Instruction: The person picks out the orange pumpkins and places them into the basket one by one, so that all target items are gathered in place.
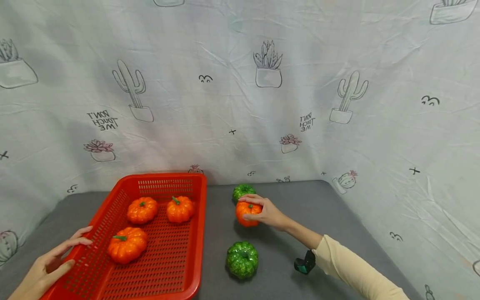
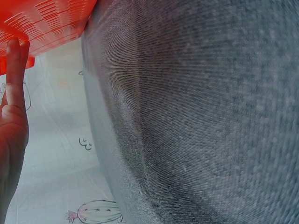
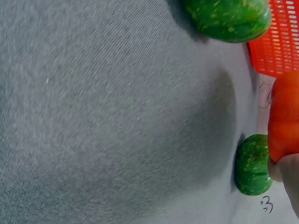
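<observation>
My right hand [image 1: 271, 213] holds an orange pumpkin [image 1: 246, 215] between fingers and thumb. In the right wrist view this pumpkin [image 3: 285, 116] is raised off the grey surface. A green pumpkin [image 1: 243, 192] stands just behind it, and another green pumpkin [image 1: 242, 260] sits nearer the front. To the left is a red plastic basket [image 1: 202, 233] with three orange pumpkins inside: one at back left [image 1: 142, 210], one at back right [image 1: 180, 209], one in front [image 1: 127, 245]. My left hand [image 1: 48, 262] rests on the basket's left rim, fingers fairly straight in the left wrist view.
A grey cloth-covered table [image 1: 300, 200] lies under everything. Behind and beside it hangs a pale curtain [image 1: 225, 108] printed with cacti and potted plants. A small black and green device [image 1: 305, 263] is by my right sleeve [image 1: 352, 266].
</observation>
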`<state>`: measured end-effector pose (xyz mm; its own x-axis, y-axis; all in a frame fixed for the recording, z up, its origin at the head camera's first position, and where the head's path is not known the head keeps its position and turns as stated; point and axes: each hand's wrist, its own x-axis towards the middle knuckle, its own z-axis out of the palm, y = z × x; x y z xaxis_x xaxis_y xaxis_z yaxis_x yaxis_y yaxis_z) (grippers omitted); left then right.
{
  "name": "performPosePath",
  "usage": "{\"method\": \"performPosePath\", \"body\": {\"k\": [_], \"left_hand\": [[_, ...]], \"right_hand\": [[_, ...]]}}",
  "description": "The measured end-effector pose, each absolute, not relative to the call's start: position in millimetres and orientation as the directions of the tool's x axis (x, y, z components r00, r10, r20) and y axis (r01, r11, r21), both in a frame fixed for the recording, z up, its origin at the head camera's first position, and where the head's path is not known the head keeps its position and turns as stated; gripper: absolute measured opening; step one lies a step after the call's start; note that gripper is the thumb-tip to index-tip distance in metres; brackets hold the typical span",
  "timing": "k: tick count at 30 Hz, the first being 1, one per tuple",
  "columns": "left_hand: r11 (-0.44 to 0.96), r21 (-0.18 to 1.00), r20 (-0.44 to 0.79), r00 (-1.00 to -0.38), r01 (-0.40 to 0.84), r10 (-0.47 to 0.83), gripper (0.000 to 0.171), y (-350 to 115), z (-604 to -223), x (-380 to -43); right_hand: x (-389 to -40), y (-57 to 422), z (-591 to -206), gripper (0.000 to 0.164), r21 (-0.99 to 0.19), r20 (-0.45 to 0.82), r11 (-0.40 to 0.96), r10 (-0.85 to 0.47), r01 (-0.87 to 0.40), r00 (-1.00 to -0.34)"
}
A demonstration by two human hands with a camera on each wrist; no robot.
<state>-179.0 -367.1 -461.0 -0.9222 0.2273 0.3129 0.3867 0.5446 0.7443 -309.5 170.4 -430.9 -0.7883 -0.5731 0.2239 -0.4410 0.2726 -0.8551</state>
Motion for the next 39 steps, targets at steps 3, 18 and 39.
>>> {"method": "performPosePath", "body": {"k": [3, 18, 39], "left_hand": [[0.541, 0.751, 0.304, -0.926, 0.379, 0.226, 0.038, -367, -461, -179], [0.587, 0.681, 0.390, -0.895, 0.438, 0.215, 0.037, -366, -464, -180], [0.551, 0.669, 0.441, -0.863, 0.499, 0.246, 0.038, -365, -468, -181]], "right_hand": [[-306, 168, -426, 0.048, -0.864, 0.226, 0.267, -0.551, -0.426, -0.803], [-294, 156, -403, 0.048, -0.915, 0.190, 0.223, -0.496, -0.336, -0.847], [-269, 130, -375, 0.045, -0.916, 0.239, 0.159, -0.521, -0.368, -0.820]]}}
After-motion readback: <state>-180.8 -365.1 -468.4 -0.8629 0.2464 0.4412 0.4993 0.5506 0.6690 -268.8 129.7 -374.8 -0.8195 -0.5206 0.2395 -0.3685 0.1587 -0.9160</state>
